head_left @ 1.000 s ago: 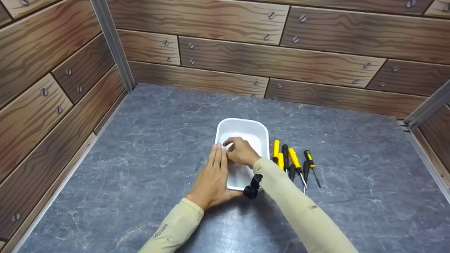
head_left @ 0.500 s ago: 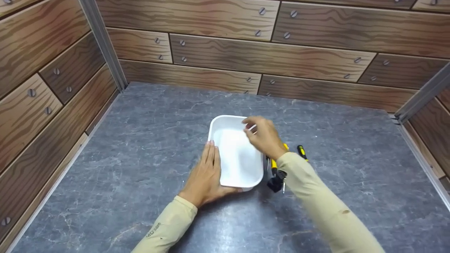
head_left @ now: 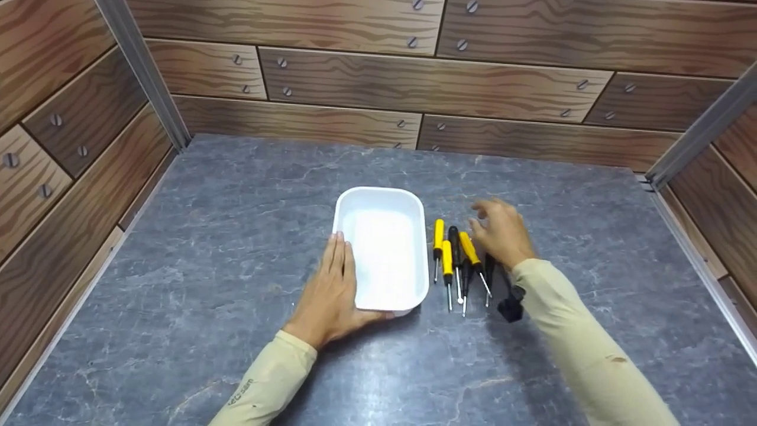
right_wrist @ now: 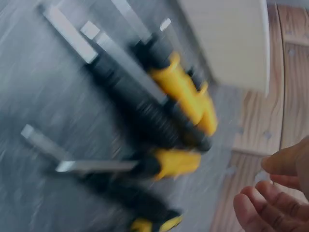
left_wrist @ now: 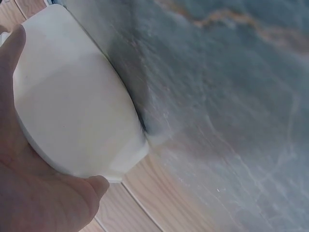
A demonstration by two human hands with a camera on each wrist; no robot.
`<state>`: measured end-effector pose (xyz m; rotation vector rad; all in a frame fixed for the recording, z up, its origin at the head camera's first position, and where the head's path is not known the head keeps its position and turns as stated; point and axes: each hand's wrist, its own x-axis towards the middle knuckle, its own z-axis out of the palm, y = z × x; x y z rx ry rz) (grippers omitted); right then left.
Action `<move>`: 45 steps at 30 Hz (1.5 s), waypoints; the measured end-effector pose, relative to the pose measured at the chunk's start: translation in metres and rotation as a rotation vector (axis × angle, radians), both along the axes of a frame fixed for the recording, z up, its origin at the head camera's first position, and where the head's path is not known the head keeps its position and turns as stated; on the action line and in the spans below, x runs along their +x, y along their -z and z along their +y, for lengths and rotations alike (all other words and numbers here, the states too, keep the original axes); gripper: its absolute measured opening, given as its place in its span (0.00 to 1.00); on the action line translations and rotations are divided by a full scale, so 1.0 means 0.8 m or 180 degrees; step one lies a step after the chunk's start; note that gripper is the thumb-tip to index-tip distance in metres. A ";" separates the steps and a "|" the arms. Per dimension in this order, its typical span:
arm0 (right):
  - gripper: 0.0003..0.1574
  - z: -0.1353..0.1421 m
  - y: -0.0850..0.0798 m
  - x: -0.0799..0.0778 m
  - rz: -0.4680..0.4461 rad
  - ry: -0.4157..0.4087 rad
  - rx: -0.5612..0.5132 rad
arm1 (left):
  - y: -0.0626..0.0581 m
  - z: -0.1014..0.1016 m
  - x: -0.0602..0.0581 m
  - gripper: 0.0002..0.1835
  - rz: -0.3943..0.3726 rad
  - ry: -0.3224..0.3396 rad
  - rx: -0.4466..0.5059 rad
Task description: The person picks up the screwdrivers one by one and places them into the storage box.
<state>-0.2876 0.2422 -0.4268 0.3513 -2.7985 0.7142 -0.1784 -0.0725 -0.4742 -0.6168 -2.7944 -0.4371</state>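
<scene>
A white plastic tub [head_left: 387, 260] stands on the grey marbled table. My left hand [head_left: 325, 296] lies against its left side, fingers straight and together, with the thumb along the near end. In the left wrist view the same hand [left_wrist: 43, 193] spans the tub's outer wall [left_wrist: 72, 92]. To the right of the tub lie several screwdrivers, among them a yellow-handled one [head_left: 439, 234] and a black-handled one [head_left: 453, 236]. My right hand [head_left: 502, 234] hovers at the right end of this group, fingers loosely bent, holding nothing. The hand and wrist cover part of the group.
Wood-patterned walls [head_left: 355, 77] enclose the table [head_left: 248, 195] at the back and sides, with metal posts at the corners. A small black device [head_left: 511, 305] sits on the right wrist. Blurred screwdriver blades [right_wrist: 72, 36] point away from the tub in the right wrist view.
My right hand has moved out of the tub, rightward across the screwdrivers to their right end. The left hand stays against the tub. The whole head view has shifted slightly.
</scene>
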 end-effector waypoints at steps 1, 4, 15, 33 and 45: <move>0.19 0.006 0.002 0.000 -0.0062 0.0036 0.0033 | 0.000 -0.001 0.000 0.74 -0.0004 -0.0002 0.0000; 0.21 0.022 0.008 0.000 -0.0234 0.0139 0.0112 | -0.001 -0.002 0.001 0.74 -0.0012 -0.0015 0.0002; 0.29 0.046 0.034 0.002 -0.0694 0.0407 0.0228 | -0.002 0.000 0.001 0.74 -0.0070 -0.0013 0.0054; 0.19 0.058 0.042 0.001 -0.0744 0.0364 0.0089 | -0.003 0.000 0.000 0.74 -0.0094 -0.0045 0.0043; 0.21 0.065 0.012 0.005 -0.0895 0.0587 -0.0117 | -0.003 0.001 -0.001 0.74 -0.0075 -0.0035 0.0033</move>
